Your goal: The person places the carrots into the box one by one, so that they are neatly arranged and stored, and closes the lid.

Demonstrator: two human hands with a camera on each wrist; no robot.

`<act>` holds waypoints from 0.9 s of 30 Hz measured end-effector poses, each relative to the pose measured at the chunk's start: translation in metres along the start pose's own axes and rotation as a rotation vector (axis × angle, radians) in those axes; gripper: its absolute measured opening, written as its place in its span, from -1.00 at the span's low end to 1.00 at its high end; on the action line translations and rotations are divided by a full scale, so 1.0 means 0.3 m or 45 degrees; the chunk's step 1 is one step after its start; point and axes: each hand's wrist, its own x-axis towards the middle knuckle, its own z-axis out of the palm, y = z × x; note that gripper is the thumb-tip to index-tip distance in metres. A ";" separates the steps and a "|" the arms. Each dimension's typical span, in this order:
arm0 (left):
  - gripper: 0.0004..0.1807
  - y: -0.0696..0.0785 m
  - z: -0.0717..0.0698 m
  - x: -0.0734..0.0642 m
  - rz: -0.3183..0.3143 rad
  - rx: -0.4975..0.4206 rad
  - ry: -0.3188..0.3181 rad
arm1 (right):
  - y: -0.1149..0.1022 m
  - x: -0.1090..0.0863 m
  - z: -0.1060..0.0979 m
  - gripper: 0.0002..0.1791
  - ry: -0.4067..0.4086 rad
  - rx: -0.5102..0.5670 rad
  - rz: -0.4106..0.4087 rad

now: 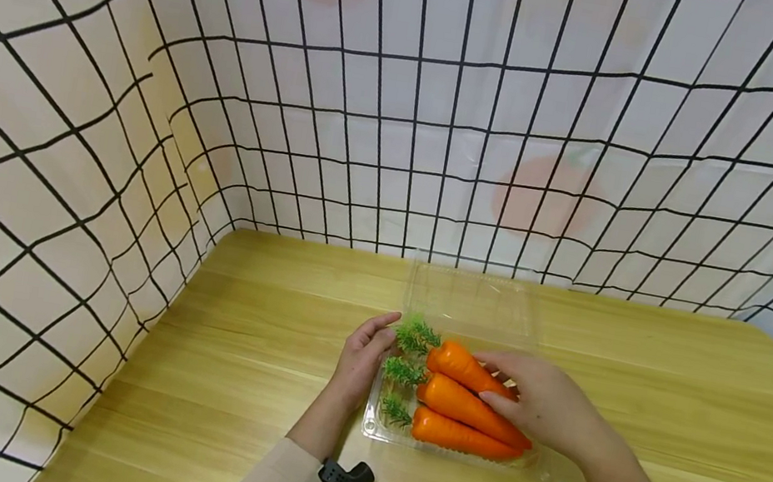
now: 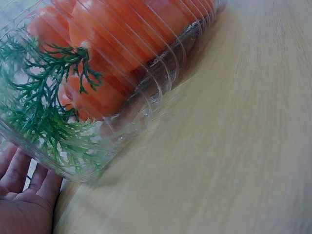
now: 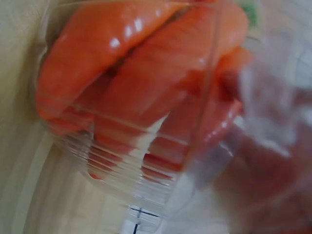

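Three orange carrots with green leafy tops lie side by side in a clear plastic container [image 1: 369, 422], tops to the left. My right hand [image 1: 547, 397] pinches the far carrot [image 1: 456, 362] near its narrow end, thumb on the near side and fingers on the far side. Closer to me lie the middle carrot [image 1: 470, 407] and the near carrot [image 1: 462, 435]. My left hand [image 1: 362, 355] rests against the container's left end, fingers fairly straight beside the green leaves [image 2: 48, 92]. Through the blurred plastic in the right wrist view, the carrots' tips [image 3: 63, 92] show.
The container's clear lid [image 1: 471, 301] stands folded open toward the back. Beneath everything is a wooden table [image 1: 252, 321]. Black wire grid panels [image 1: 407, 109] rise along its back and sides, with pale sheeting behind. Black wrist devices [image 1: 349, 478] sit on both forearms.
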 end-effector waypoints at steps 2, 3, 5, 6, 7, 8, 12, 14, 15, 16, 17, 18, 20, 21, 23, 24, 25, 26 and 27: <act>-0.52 0.000 0.001 0.000 0.005 -0.006 -0.003 | 0.004 0.001 0.005 -0.53 -0.012 0.015 0.012; -0.52 0.000 0.001 0.000 0.008 -0.009 -0.003 | 0.006 0.001 0.007 -0.54 -0.018 0.021 0.016; -0.53 -0.002 0.001 0.001 0.006 -0.010 0.001 | 0.011 -0.001 0.008 -0.53 -0.026 0.030 0.034; -0.53 -0.002 0.001 0.001 0.007 -0.014 0.000 | 0.012 -0.003 0.006 -0.52 -0.028 0.038 0.045; -0.53 -0.002 0.001 0.001 0.007 -0.017 -0.001 | 0.014 -0.004 0.004 -0.52 -0.030 0.046 0.059; -0.53 -0.002 0.001 0.001 0.008 -0.017 -0.001 | 0.015 -0.006 0.000 -0.51 -0.029 0.057 0.075; -0.54 -0.004 0.000 0.001 0.008 -0.016 -0.001 | 0.019 -0.013 -0.018 -0.50 -0.008 0.133 0.158; -0.53 -0.005 -0.001 0.002 0.007 -0.016 -0.003 | 0.023 -0.016 -0.025 -0.50 0.011 0.168 0.186; -0.53 -0.005 -0.001 0.002 0.006 -0.010 -0.001 | 0.026 -0.018 -0.027 -0.51 0.021 0.183 0.192; -0.53 -0.004 -0.001 0.002 0.006 -0.008 0.000 | 0.029 -0.020 -0.029 -0.51 0.027 0.196 0.197; -0.52 -0.004 -0.002 0.002 0.005 -0.006 -0.001 | 0.033 -0.021 -0.030 -0.52 0.038 0.206 0.196; -0.52 -0.003 -0.002 0.002 0.005 -0.001 0.001 | 0.036 -0.024 -0.030 -0.53 0.047 0.218 0.195; -0.52 -0.001 -0.001 0.002 0.002 0.002 0.006 | 0.044 -0.029 -0.030 -0.54 0.068 0.236 0.195; -0.52 0.000 -0.001 0.002 0.002 0.003 0.007 | 0.048 -0.031 -0.031 -0.54 0.079 0.246 0.195; -0.51 0.001 0.000 0.001 0.001 -0.007 0.005 | 0.054 -0.035 -0.030 -0.55 0.107 0.267 0.192; -0.51 0.002 0.001 0.001 0.002 -0.014 0.003 | 0.057 -0.037 -0.030 -0.55 0.120 0.272 0.191; -0.51 0.002 0.001 0.001 0.003 -0.023 0.001 | 0.060 -0.038 -0.029 -0.55 0.133 0.274 0.189; -0.51 0.003 0.002 0.001 0.004 -0.029 -0.001 | 0.063 -0.039 -0.028 -0.54 0.143 0.278 0.188; -0.51 0.003 0.002 0.001 0.005 -0.035 -0.003 | 0.065 -0.040 -0.027 -0.54 0.154 0.280 0.184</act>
